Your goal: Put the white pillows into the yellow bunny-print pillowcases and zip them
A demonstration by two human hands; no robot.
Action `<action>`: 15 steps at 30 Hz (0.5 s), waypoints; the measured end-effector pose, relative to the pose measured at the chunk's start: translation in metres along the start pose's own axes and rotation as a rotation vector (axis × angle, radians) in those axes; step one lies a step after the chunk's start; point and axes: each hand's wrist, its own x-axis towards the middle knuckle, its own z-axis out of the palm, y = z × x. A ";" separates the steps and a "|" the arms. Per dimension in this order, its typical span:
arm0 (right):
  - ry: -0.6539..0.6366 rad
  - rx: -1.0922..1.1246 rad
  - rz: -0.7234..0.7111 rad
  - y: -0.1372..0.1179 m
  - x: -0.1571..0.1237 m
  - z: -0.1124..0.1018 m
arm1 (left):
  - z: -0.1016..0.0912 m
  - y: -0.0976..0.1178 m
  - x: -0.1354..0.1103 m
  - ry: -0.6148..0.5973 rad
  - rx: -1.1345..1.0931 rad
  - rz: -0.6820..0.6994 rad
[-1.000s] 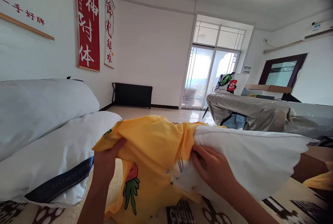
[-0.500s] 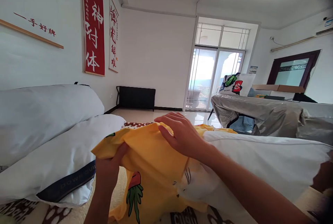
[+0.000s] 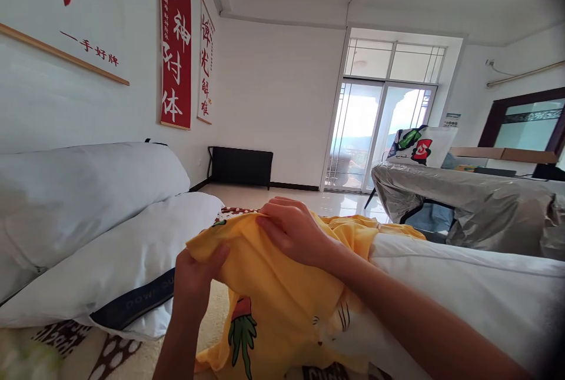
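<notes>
A yellow pillowcase (image 3: 282,303) with a carrot print covers one end of a white pillow (image 3: 477,292) lying in front of me. My left hand (image 3: 196,271) pinches the pillowcase's near left corner, fingers closed on the cloth. My right hand (image 3: 291,230) rests on top of the pillowcase near its far edge, fingers curled and gripping the yellow fabric. The bare part of the pillow stretches to the right under my right forearm.
Two white pillows (image 3: 110,250) are stacked at the left against the wall. A patterned bedspread (image 3: 110,350) lies beneath. A silver-covered piece of furniture (image 3: 463,203) stands at the right, a black low radiator (image 3: 241,165) and glass doors (image 3: 375,133) at the far wall.
My right hand moved from the pillowcase's opening up onto its top far edge and closed on the cloth. The left hand kept its hold. The view shifted slightly right.
</notes>
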 end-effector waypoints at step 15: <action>0.017 0.023 -0.030 0.016 -0.016 -0.012 | -0.012 0.008 0.002 -0.097 -0.304 0.132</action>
